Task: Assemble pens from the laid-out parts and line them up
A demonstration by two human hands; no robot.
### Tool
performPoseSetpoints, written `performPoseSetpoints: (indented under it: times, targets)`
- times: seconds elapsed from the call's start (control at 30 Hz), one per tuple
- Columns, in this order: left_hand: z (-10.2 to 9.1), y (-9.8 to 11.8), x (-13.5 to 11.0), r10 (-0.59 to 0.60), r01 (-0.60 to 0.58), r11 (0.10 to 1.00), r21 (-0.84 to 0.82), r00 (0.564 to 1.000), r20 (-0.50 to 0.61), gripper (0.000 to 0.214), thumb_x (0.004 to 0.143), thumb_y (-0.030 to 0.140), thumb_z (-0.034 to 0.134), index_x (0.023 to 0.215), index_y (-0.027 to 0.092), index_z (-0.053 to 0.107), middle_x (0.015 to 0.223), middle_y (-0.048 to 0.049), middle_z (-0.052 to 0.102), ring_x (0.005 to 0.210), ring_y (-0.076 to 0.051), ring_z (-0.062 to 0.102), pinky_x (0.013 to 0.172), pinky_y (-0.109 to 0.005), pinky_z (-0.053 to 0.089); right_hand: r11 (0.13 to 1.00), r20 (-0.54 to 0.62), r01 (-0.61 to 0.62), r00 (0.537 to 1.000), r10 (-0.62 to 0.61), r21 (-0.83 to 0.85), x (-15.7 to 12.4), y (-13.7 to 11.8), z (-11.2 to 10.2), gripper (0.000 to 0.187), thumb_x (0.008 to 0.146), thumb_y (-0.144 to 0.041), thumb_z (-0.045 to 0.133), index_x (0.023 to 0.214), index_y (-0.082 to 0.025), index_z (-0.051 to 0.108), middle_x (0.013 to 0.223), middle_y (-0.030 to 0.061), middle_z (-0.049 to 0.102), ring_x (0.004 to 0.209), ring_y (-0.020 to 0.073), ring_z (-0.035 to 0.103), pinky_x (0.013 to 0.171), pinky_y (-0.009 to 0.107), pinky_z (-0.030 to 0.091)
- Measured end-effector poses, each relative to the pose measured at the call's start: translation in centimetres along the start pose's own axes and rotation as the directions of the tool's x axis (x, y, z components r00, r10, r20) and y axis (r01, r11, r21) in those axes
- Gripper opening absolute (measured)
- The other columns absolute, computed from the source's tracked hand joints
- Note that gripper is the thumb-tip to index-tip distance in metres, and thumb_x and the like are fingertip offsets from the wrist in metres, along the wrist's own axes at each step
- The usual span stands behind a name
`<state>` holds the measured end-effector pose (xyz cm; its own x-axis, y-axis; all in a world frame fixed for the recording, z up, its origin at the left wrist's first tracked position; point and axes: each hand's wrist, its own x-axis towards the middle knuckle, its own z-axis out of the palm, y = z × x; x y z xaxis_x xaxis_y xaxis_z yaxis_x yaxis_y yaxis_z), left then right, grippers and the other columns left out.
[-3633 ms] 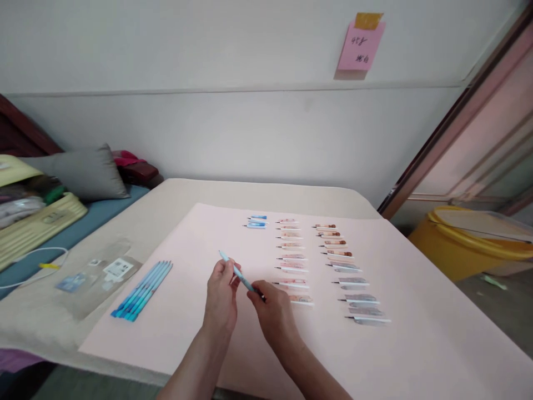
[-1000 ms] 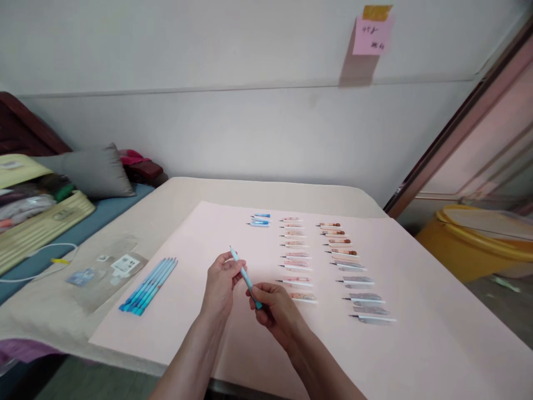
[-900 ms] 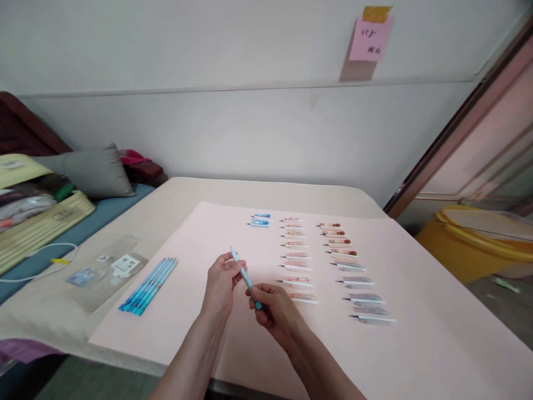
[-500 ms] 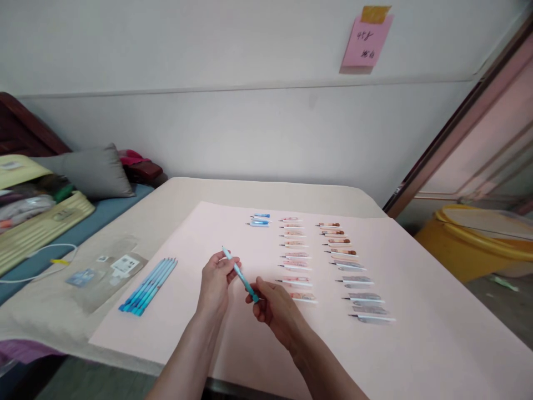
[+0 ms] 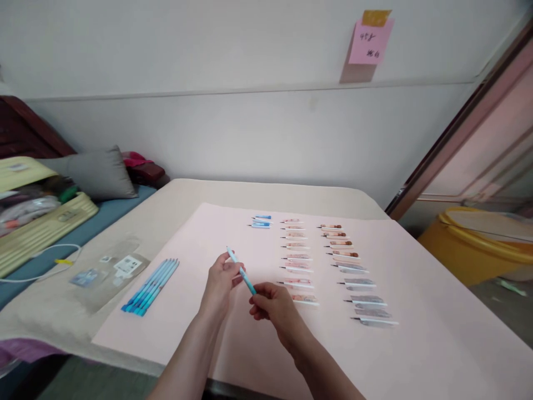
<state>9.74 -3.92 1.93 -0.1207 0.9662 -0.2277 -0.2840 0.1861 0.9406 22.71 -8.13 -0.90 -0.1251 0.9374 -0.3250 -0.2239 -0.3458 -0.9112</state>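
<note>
A light-blue pen (image 5: 247, 279) slants between my two hands above the pink sheet, its tip pointing up and to the left. My left hand (image 5: 220, 280) is closed round the pen's tip half. At the lower end, my right hand (image 5: 277, 305) pinches the pen, its fingers hiding the darker blue end. To the left, several matching blue pens (image 5: 152, 288) lie side by side. Ahead of my hands are slim blue pen pieces (image 5: 261, 225) with dark tips. Past my right hand runs a column of pink-patterned pen pieces (image 5: 296, 258).
Further right is a column of brown-topped and grey pen pieces (image 5: 340, 243). A clear plastic bag (image 5: 104, 286) with a white label lies on the table's left part. Beyond it are a white cable (image 5: 50, 247) and a grey pillow (image 5: 100, 175). A yellow bin (image 5: 462, 244) stands right of the table.
My right fingers have shifted along the pen and now cover its darker blue end, which showed before. The whole view has moved slightly; the laid-out pens look unmoved.
</note>
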Motion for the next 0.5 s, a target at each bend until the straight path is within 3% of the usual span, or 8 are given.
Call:
performPoseSetpoints:
  times: [0.1,0.2,0.43,0.5]
  targets:
    - [0.2,-0.1,-0.2,0.003,-0.006,0.996,0.093,0.999,0.037,0.046,0.067,0.027,0.066,0.110,0.017,0.055,0.070,-0.0012,0.059,0.071,-0.017,0.061,0.067,-0.033,0.050,0.998,-0.007,0.007,1.000,-0.007,-0.054,0.2,0.2,0.2,0.019,0.065,-0.018,0.058,0.082,-0.010,0.062,0.057,0.0012,0.059,0.052,0.0138,0.059,0.051,0.025,0.047]
    - [0.0,0.1,0.0,0.038,-0.037,0.990,0.133,0.999,-0.002,0.046,0.064,0.027,0.067,0.109,0.018,0.057,0.064,0.0030,0.052,0.064,-0.014,0.057,0.064,-0.030,0.048,0.995,-0.034,-0.016,0.999,0.013,-0.102,0.1,0.3,0.3,0.025,0.067,-0.021,0.059,0.089,-0.010,0.060,0.063,0.0022,0.061,0.052,0.0150,0.060,0.048,0.025,0.047]
    - [-1.3,0.2,1.1,0.062,-0.059,0.983,0.174,0.998,-0.012,0.045,0.062,0.030,0.067,0.105,0.018,0.060,0.067,0.0018,0.056,0.061,-0.012,0.055,0.062,-0.027,0.046,0.985,-0.042,-0.001,0.999,-0.006,-0.172,0.0,0.2,0.2,0.027,0.066,-0.023,0.061,0.090,-0.012,0.060,0.073,0.0029,0.061,0.056,0.0143,0.061,0.049,0.025,0.046]
    - [-1.8,0.2,1.6,0.099,-0.095,0.959,0.267,0.995,-0.001,0.042,0.066,0.030,0.063,0.106,0.019,0.061,0.067,0.0017,0.056,0.061,-0.012,0.055,0.062,-0.026,0.045,0.979,-0.034,0.016,0.999,-0.024,-0.204,0.1,0.2,0.1,0.027,0.067,-0.025,0.059,0.091,-0.013,0.060,0.075,0.0028,0.060,0.056,0.0140,0.061,0.048,0.024,0.045]
